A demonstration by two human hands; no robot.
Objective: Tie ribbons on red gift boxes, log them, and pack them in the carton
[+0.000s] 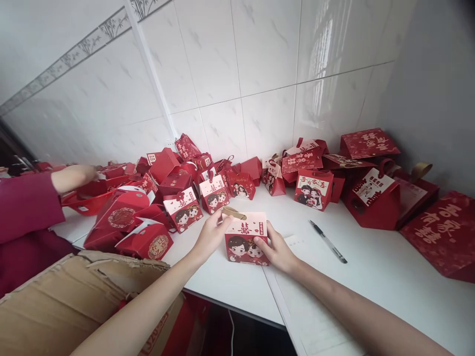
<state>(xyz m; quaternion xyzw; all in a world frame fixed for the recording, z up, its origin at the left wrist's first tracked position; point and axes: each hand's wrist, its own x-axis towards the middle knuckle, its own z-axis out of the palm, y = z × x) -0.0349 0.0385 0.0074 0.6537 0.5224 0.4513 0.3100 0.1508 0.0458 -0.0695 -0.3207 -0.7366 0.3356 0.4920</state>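
A red and cream gift box (245,247) with a cartoon couple on its front stands upright near the table's front edge. A gold ribbon handle (234,212) comes out of its top. My left hand (213,230) is closed at the box's upper left corner, thumb and fingers pinching it beside the ribbon. On the right side, my right hand (276,249) wraps the box, its thumb lying on the printed front. The back of the box and the fingertips behind it are hidden.
Finished-looking red gift boxes (313,190) crowd the wall side of the white table (237,291). A pen (328,241) lies to the right. At the lower left is a cardboard carton (74,296). Another person's arm (74,178) reaches over a red basket (83,203).
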